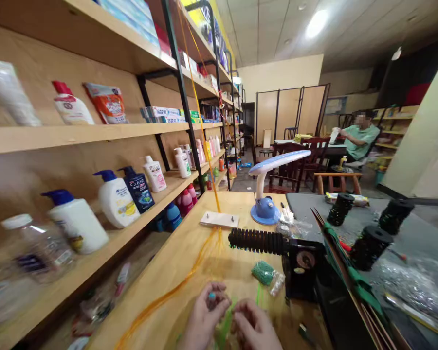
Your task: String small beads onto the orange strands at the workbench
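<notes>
My left hand [208, 313] is near the front of the wooden table, fingers curled, with a small blue piece [211, 295] showing between them. Close beside it, my right hand [254, 324] has its thumb and fingers pinched together; what lies in the pinch is too small to make out. Bright green strands [226, 323] run between and below the hands. Orange threads [178, 283] trail along the table to the left, coming from a pale clamp board [219, 219] with two bolts. Beyond my right hand lies a bag of green beads [263, 272].
A black ridged roller [257, 241] juts across the table from the right. Behind it stands a blue-and-white desk lamp [265, 210]. Shelves with bottles [117, 199] line the left. Black spools [370, 248] stand on a grey table. A person in a green shirt [361, 138] sits far back.
</notes>
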`<control>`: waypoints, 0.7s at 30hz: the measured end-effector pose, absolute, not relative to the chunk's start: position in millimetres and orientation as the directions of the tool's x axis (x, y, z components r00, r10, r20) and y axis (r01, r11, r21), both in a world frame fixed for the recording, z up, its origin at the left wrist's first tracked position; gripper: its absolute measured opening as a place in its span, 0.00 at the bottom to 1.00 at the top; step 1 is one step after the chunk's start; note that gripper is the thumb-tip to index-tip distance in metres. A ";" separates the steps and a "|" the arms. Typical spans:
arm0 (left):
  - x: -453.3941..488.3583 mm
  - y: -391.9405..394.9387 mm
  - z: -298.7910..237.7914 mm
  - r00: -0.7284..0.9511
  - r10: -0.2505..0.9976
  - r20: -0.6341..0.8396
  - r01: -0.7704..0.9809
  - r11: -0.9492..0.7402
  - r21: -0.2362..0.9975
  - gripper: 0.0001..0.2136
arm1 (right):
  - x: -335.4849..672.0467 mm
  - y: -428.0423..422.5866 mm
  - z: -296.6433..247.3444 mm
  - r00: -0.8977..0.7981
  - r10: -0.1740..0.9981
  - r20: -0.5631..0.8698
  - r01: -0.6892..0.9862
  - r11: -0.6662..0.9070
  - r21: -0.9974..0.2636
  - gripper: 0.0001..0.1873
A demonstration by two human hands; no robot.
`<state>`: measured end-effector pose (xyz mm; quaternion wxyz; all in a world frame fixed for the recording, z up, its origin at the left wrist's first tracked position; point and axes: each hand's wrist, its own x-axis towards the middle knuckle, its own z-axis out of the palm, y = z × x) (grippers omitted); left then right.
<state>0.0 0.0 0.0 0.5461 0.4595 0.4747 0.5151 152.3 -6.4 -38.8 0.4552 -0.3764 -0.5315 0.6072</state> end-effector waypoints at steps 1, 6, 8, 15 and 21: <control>1.0 -0.9 1.7 0.017 0.999 -0.041 -0.129 0.042 0.991 0.20 | 151.3 -5.2 -40.3 -0.279 0.960 0.031 -0.117 -0.002 -0.993 0.17; 5.3 -4.8 8.0 0.046 0.999 -0.009 -0.118 0.014 0.993 0.17 | 147.6 -1.8 -40.3 -0.195 0.981 0.022 -0.024 0.018 -1.000 0.19; 5.3 -4.2 8.3 0.065 0.998 0.009 -0.110 -0.002 0.994 0.16 | 148.8 -1.8 -38.1 -0.186 0.982 0.033 -0.011 0.032 -0.999 0.18; -0.7 4.3 4.2 0.050 0.998 0.034 -0.087 -0.029 0.996 0.13 | 154.4 -1.1 -40.5 -0.136 0.986 0.096 0.150 0.117 -0.982 0.14; 0.4 2.7 1.9 0.075 0.996 0.047 -0.099 -0.040 0.994 0.09 | 150.9 2.3 -44.2 -0.126 0.988 0.086 0.076 0.096 -0.992 0.15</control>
